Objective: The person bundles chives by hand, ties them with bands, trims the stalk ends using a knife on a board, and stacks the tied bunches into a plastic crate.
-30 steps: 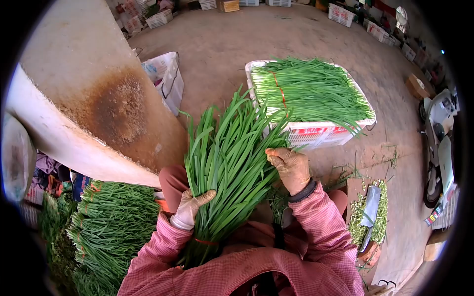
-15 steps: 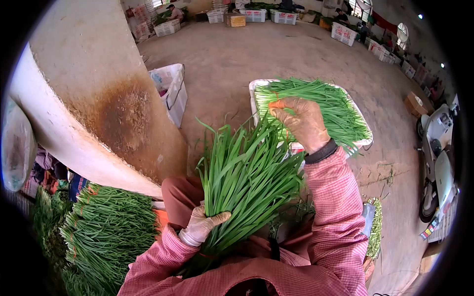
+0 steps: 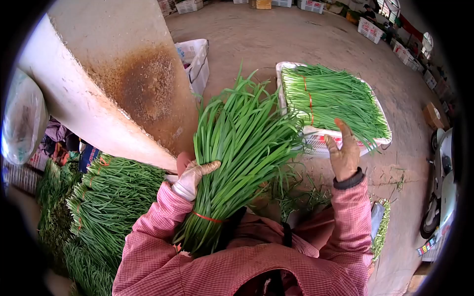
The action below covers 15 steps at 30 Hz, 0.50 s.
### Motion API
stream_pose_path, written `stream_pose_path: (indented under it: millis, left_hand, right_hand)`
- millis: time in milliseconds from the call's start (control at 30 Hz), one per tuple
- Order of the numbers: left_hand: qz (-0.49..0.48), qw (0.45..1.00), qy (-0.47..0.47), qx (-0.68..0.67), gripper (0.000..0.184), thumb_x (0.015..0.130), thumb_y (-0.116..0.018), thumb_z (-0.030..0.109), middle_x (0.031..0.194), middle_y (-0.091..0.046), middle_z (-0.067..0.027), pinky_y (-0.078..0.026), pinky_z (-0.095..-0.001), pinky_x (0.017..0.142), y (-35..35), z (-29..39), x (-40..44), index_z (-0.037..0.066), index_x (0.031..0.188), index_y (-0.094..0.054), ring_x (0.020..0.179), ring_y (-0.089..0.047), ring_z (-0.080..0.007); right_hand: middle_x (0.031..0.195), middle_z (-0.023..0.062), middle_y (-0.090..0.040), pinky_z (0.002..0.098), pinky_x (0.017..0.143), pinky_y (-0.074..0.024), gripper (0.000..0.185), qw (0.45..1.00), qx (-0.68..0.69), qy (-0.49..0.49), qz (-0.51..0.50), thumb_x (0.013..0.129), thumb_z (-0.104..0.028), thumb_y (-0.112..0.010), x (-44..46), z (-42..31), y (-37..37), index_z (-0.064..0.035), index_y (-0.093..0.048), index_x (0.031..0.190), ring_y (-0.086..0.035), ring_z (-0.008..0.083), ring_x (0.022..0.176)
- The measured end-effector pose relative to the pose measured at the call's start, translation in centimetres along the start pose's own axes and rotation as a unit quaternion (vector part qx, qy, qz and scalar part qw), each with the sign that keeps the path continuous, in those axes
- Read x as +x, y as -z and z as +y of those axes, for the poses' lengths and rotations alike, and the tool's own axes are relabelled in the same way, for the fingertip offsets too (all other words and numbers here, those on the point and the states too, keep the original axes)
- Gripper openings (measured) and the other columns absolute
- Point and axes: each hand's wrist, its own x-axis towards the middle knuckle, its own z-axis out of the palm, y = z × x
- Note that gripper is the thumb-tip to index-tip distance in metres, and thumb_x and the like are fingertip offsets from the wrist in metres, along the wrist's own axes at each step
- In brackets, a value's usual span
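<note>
Head view, left hand [image 3: 192, 177]: wrapped firmly around the green bunch [image 3: 242, 143]!
Right hand [image 3: 344, 154]: released, fingers spread, up near the white crate [image 3: 317, 141]!
Bunch: slanting over the lap [image 3: 316, 236], red band [image 3: 208, 217] circling its lower end.
Crate: down on the floor [image 3: 247, 34], loaded with banded greens [image 3: 340, 98].

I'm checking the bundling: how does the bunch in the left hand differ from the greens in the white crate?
The held bunch is gripped in the left hand, its leaf tips fanned out; the crate greens lie flat in the white crate. One red band shows on the held bunch, two on the crate greens. The crate greens show pale stalks; the held bunch looks nearly all green. Both have long, narrow leaves.
</note>
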Motion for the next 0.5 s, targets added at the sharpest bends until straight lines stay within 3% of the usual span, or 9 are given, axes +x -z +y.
stream_pose_path:
  millis: [33, 100, 167, 233, 300, 333, 367, 433, 500]
  left_hand:
    - [0.007, 1.0, 0.0, -0.004, 0.031, 0.08, -0.06, 0.012, 0.095, -0.062, -0.009, -0.051, -0.0346, 0.076, 0.0, 1.7, 0.6, 0.004, 0.109, -0.054, 0.085, -0.061, -0.0205]
    - [0.047, 0.998, 0.041, -0.021, 0.036, 0.079, -0.064, 0.022, 0.091, -0.063, -0.0111, -0.051, -0.0309, 0.069, 0.6, 3.9, 2.7, -0.002, 0.105, -0.056, 0.077, -0.061, -0.0205]
    - [0.033, 0.999, -0.006, -0.012, 0.036, 0.079, -0.064, 0.025, 0.091, -0.062, -0.0121, -0.051, -0.0332, 0.068, -1.0, 5.4, 4.0, -0.002, 0.102, -0.056, 0.076, -0.061, -0.0215]
    - [0.037, 0.996, -0.051, 0.056, 0.054, 0.077, -0.067, 0.025, 0.103, -0.058, -0.0137, -0.047, -0.0309, 0.078, -3.3, 6.0, 4.8, -0.003, 0.117, -0.046, 0.091, -0.057, -0.0217]
    - [0.104, 0.984, -0.095, 0.111, 0.076, 0.074, -0.07, 0.023, 0.12, -0.047, -0.0155, -0.039, -0.0285, 0.09, -6.1, 6.2, 2.7, 0.0, 0.133, -0.027, 0.107, -0.048, -0.0219]
    - [0.039, 0.978, -0.093, 0.183, 0.089, 0.073, -0.071, 0.019, 0.13, -0.035, -0.0166, -0.031, -0.0277, 0.097, -5.9, 7.6, 0.7, 0.003, 0.138, -0.012, 0.115, -0.04, -0.0222]
    - [0.01, 0.975, -0.154, 0.159, 0.079, 0.075, -0.068, 0.021, 0.127, -0.039, -0.0106, -0.033, -0.0312, 0.093, -3.3, 6.6, 0.4, 0.009, 0.137, -0.021, 0.113, -0.042, -0.0194]
    - [0.023, 0.973, -0.203, 0.111, 0.074, 0.077, -0.066, 0.011, 0.13, -0.036, -0.0162, -0.035, -0.0305, 0.097, 0.1, 6.8, -2.6, 0.0, 0.135, -0.021, 0.114, -0.043, -0.022]
    - [-0.07, 0.981, -0.042, 0.178, 0.073, 0.077, -0.062, 0.041, 0.122, -0.047, -0.0137, -0.035, -0.0363, 0.095, 4.5, 4.2, -3.5, -0.001, 0.129, -0.034, 0.11, -0.047, -0.023]
  right_hand:
    - [0.116, 0.0192, -0.052, 0.034, 0.086, -0.0456, 0.047, 0.954, 0.259, -0.109, -0.103, 0.073, -0.006, -0.066, -4.7, 0.6, -1.3, 0.001, -0.048, 0.116, -0.052, 0.0257, 0.106]
    - [0.121, 0.017, -0.049, 0.0301, 0.09, -0.0403, 0.064, 0.703, 0.493, -0.312, -0.407, 0.079, -0.011, -0.064, -9.9, -3.2, -1.7, 0.0006, -0.029, 0.132, -0.048, 0.0218, 0.112]
    - [0.12, 0.017, -0.049, 0.0298, 0.091, -0.0394, 0.066, 0.558, 0.638, -0.223, -0.482, 0.082, -0.02, -0.062, -13.2, -4.8, -6.9, 0.0006, -0.026, 0.133, -0.048, 0.0198, 0.11]
    - [0.115, 0.0148, -0.053, 0.0301, 0.088, -0.0424, 0.063, 0.479, 0.757, -0.224, -0.385, 0.082, -0.032, -0.061, -11.8, -8.5, -10.4, 0.0, -0.034, 0.129, -0.053, 0.0197, 0.104]
    - [0.11, 0.0101, -0.056, 0.0314, 0.085, -0.0455, 0.059, 0.347, 0.729, -0.38, -0.452, 0.079, -0.038, -0.062, -9.6, -8.0, -12.4, -0.0023, -0.043, 0.122, -0.056, 0.0202, 0.097]
    - [0.105, 0.0068, -0.059, 0.0326, 0.082, -0.0476, 0.053, 0.345, 0.745, -0.384, -0.422, 0.077, -0.037, -0.065, -9.7, -7.6, -13.8, -0.0043, -0.05, 0.115, -0.057, 0.02, 0.094]
    - [0.105, 0.0068, -0.059, 0.0326, 0.082, -0.0476, 0.053, 0.35, 0.747, -0.377, -0.421, 0.077, -0.037, -0.065, -9.4, -7.6, -13.5, -0.0043, -0.05, 0.115, -0.057, 0.02, 0.094]
    - [0.105, 0.0067, -0.059, 0.0322, 0.083, -0.0468, 0.049, 0.311, 0.774, -0.363, -0.415, 0.077, -0.035, -0.066, -9.8, -7.6, -12.6, -0.0055, -0.052, 0.113, -0.057, 0.0189, 0.094]
    - [0.111, 0.0057, -0.056, 0.032, 0.086, -0.0442, 0.061, 0.359, 0.76, -0.329, -0.431, 0.074, -0.043, -0.066, -12.1, -6.1, -15.0, -0.0065, -0.047, 0.119, -0.054, 0.0183, 0.099]
